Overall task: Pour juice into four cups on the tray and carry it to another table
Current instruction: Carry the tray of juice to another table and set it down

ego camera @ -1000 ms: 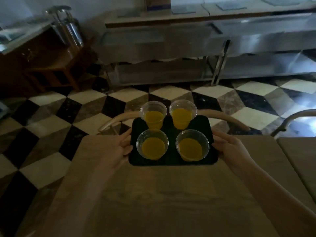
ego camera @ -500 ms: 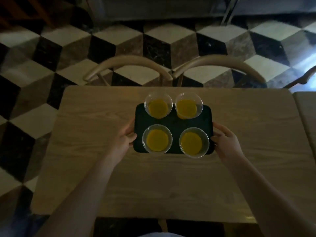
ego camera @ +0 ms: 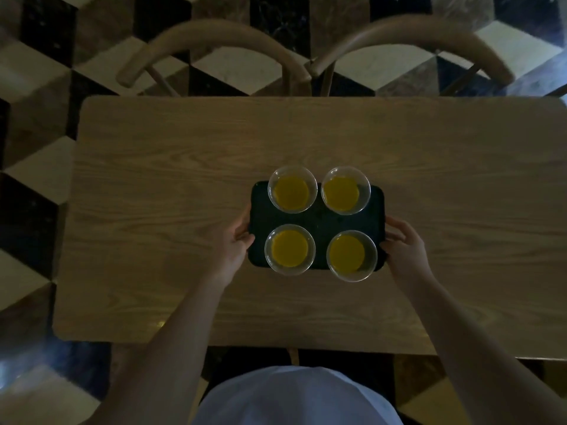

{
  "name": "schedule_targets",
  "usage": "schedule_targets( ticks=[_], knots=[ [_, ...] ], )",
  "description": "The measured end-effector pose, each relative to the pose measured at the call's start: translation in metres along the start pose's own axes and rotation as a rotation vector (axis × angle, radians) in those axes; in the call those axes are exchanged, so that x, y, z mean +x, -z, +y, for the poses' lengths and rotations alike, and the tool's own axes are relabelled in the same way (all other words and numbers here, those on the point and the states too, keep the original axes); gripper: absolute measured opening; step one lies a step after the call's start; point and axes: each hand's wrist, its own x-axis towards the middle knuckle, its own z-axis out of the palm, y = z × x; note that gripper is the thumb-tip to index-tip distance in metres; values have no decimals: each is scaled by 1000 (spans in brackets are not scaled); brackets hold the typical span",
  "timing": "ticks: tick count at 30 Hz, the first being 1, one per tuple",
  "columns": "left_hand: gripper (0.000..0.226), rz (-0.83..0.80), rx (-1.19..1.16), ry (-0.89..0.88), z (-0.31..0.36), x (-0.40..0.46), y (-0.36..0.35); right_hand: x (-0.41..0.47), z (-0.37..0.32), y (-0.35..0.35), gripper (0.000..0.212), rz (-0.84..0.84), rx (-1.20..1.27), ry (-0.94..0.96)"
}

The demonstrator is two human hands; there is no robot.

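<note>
A small black tray [ego camera: 319,220] lies over the middle of a wooden table [ego camera: 153,210]. On it stand several clear plastic cups of orange juice: far left [ego camera: 292,189], far right [ego camera: 345,190], near left [ego camera: 290,249] and near right [ego camera: 351,256]. My left hand [ego camera: 234,245] grips the tray's left edge, thumb on top. My right hand [ego camera: 405,243] grips the right edge with its fingers curled over the rim. Whether the tray rests on the table or hovers just above it cannot be told.
Two curved wooden chair backs [ego camera: 214,47] [ego camera: 411,41] stand at the table's far side. A black, white and brown tiled floor [ego camera: 27,191] surrounds the table. Another table's edge shows at the far right [ego camera: 563,96].
The view has tipped further down and the tray has come to the middle of the table, closer to me. Both hands keep hold of its edges.
</note>
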Motion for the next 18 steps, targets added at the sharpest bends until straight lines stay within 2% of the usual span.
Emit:
schedule_targets(
  ticks=[6, 18],
  knots=[
    [76, -50, -22, 35, -17, 3, -3, -2, 12, 12, 60, 3, -26, 20],
    [75, -54, -103, 35, -23, 17, -3, 8, 22, 10, 59, -10, -38, 56]
  ],
)
